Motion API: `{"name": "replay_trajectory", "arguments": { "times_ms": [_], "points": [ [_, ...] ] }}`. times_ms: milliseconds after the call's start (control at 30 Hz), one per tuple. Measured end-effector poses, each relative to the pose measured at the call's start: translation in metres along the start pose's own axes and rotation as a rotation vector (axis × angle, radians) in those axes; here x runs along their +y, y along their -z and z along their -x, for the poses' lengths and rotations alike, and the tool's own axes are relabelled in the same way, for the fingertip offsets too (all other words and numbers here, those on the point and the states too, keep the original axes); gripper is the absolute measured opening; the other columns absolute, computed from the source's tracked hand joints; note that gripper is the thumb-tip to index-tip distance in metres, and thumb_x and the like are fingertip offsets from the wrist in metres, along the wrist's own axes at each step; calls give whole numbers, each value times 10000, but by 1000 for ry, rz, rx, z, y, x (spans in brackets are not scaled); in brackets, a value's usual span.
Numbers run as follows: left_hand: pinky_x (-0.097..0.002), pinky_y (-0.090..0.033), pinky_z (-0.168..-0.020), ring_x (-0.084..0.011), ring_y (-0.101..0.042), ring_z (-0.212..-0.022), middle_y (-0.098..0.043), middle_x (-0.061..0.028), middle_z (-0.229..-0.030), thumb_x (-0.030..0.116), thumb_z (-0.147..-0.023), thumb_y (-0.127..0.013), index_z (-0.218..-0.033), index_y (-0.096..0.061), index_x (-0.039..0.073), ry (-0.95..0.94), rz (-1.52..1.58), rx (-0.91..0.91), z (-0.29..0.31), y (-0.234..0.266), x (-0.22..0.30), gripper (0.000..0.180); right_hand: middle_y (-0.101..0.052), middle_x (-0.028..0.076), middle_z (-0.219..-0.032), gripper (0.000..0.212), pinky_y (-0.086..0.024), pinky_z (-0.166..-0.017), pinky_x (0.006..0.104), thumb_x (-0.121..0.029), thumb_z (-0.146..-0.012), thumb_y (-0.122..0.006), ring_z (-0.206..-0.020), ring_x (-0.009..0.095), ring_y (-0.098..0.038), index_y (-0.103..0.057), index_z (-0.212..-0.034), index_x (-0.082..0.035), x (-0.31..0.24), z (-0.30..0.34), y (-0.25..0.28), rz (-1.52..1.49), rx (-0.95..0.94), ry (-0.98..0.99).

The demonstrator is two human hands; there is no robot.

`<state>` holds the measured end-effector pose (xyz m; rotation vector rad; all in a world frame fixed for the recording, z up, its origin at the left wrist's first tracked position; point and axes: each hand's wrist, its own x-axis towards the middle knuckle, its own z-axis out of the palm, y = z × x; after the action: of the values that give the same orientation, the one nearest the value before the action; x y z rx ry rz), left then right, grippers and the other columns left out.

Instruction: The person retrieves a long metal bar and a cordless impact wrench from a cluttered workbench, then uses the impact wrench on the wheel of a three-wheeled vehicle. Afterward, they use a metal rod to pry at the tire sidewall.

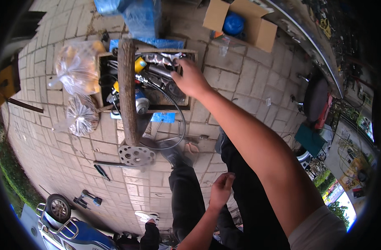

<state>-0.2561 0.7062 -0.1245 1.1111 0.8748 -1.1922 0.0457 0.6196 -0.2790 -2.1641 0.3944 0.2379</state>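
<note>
A wooden toolbox with a thick wooden bar handle stands on the paving, full of metal tools and parts. My right hand reaches over its right end, thumb apart from the fingers, next to dark and shiny metal parts. The fingertips are partly hidden among them. Inside lie a yellow cylinder, a toothed metal part and a spray can. A black cable loops out of the box. My left hand hangs low before my legs, fingers pinched together; anything held is too small to make out.
Two plastic bags of parts, a larger one and a smaller one, lie left. A perforated metal disc and pliers are nearer. A cardboard box stands far right, a round stool right, a scooter lower left.
</note>
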Motion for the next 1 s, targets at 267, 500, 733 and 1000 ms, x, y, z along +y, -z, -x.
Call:
{"name": "replay_trajectory", "arguments": {
  "times_ms": [267,500,733,1000],
  "points": [
    [-222,-422,-844,-66,-535,-926,-624,-19,-968,161,-961,-546,-1096,-582,-31,-99,162,-90,-8,10,34,237,-313,282,-1399,802,-349,-1033,444,-277,-727,-670,-1230,410,-424,-304,-1339,88,-16,-5,-53,84,-100,-78],
    [-239,-448,-834,-95,-570,-951,-641,-47,-1037,60,-934,-530,-1109,-567,-40,-101,120,-126,-11,8,50,205,-391,248,-1324,756,-366,-1007,447,-245,-721,-698,-1195,376,-439,-359,-1304,97,-43,24,-38,112,-103,77],
    [-264,-484,-787,-127,-603,-901,-664,-82,-982,-44,-825,-574,-1040,-594,-63,-256,-205,-116,-13,2,52,216,-413,232,-1311,717,-336,-1022,435,-252,-742,-695,-1199,375,-421,-385,-1312,53,-45,43,-49,-46,-184,174],
    [-275,-489,-786,-135,-606,-907,-667,-85,-975,-29,-835,-589,-1054,-588,-60,-183,-174,-110,-15,-2,50,222,-318,251,-1377,846,-331,-989,523,-328,-731,-710,-1221,405,-402,-268,-1384,-20,-14,20,-50,-1,-66,-63]
  ]
}}
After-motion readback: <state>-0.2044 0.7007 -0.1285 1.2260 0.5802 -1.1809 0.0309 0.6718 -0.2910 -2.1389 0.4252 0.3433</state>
